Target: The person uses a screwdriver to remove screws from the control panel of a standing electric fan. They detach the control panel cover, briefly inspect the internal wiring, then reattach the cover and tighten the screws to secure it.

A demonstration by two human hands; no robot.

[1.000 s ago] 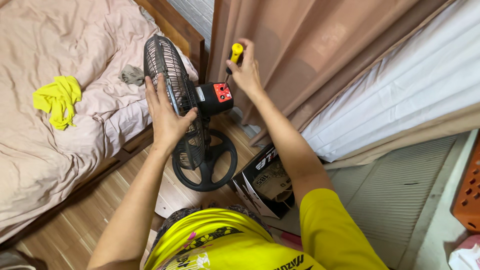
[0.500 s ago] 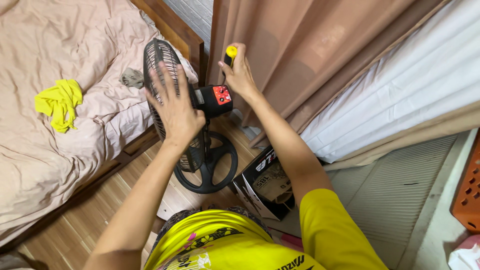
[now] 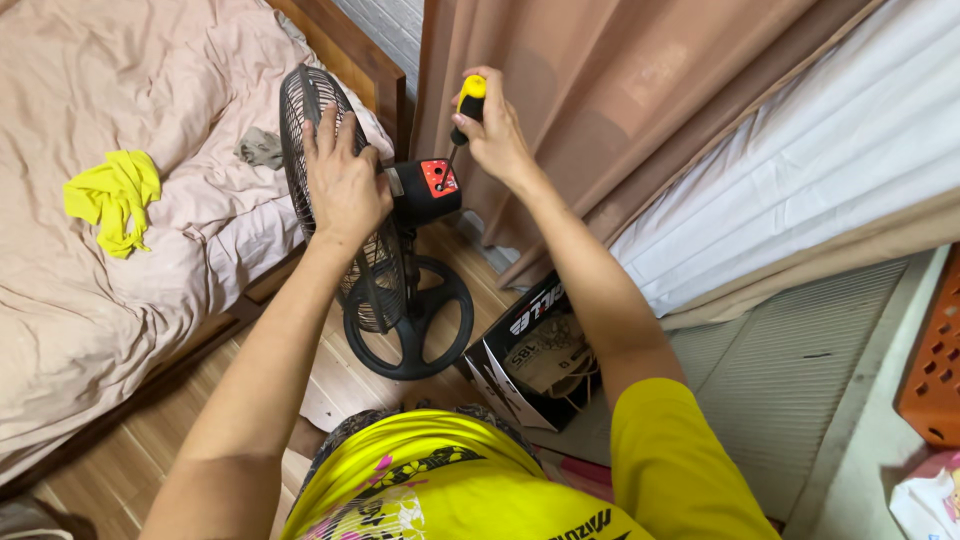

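A black standing fan [image 3: 375,280] with a wire grille and round base stands on the wooden floor beside the bed. My left hand [image 3: 343,180] lies across the back of the grille, fingers wrapped over its rim. My right hand [image 3: 493,125] grips a screwdriver [image 3: 465,105] with a yellow and black handle. Its tip rests on the red panel of the black motor housing [image 3: 425,190].
A bed [image 3: 110,200] with pinkish sheets, a yellow cloth [image 3: 112,198] and a grey cloth [image 3: 262,147] fills the left. Brown curtains [image 3: 620,90] hang behind the fan. An open cardboard box [image 3: 535,355] sits on the floor by my knee. An orange crate [image 3: 935,370] is at the right edge.
My left hand shifted up from the grille's front face to its rear rim near the motor. The screwdriver came back onto the red panel after lifting slightly.
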